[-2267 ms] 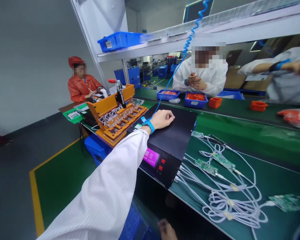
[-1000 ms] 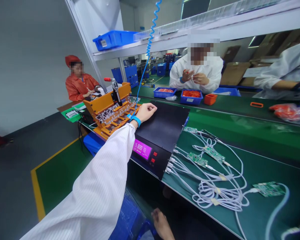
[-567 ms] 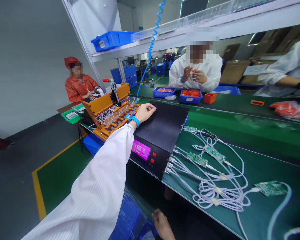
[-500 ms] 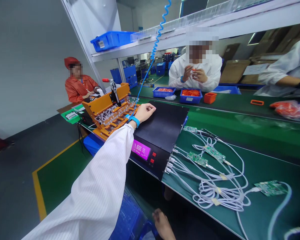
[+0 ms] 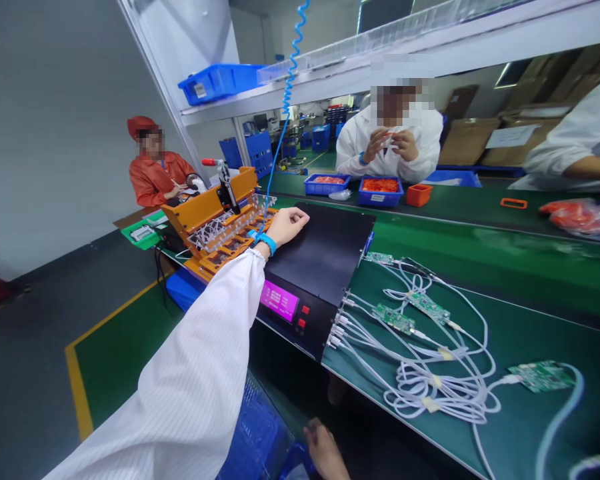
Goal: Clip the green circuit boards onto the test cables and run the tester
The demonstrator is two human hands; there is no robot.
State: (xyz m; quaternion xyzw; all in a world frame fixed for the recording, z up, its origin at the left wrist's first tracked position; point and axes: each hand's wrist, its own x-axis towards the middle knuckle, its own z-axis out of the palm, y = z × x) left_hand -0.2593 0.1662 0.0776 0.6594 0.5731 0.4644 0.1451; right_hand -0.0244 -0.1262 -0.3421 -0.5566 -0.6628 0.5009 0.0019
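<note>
My left hand (image 5: 289,225) rests on the black top of a control box (image 5: 325,247), its fingers curled together and nothing showing in them. A blue wrist strap (image 5: 265,241) with a coiled blue cord (image 5: 291,70) circles that wrist. Just left of the hand stands an orange test fixture (image 5: 215,223) with a toggle clamp (image 5: 226,187). Low in the view, below the table edge, my right hand (image 5: 325,448) hangs with its fingers curled in, apart from the things on the table; no object shows in it. The box's lit pink screen (image 5: 279,301) faces me.
White cables (image 5: 430,383) run from the box to several green circuit boards (image 5: 541,376) on the right. Across the table, a co-worker in white (image 5: 390,143) handles a small orange part behind blue bins (image 5: 380,198). Another person in red (image 5: 157,170) works at left. Blue crates (image 5: 260,427) stand below.
The view has shifted slightly, and the coiled cord has swung left. Both my hands keep their places. The co-worker opposite has moved the orange part a little.
</note>
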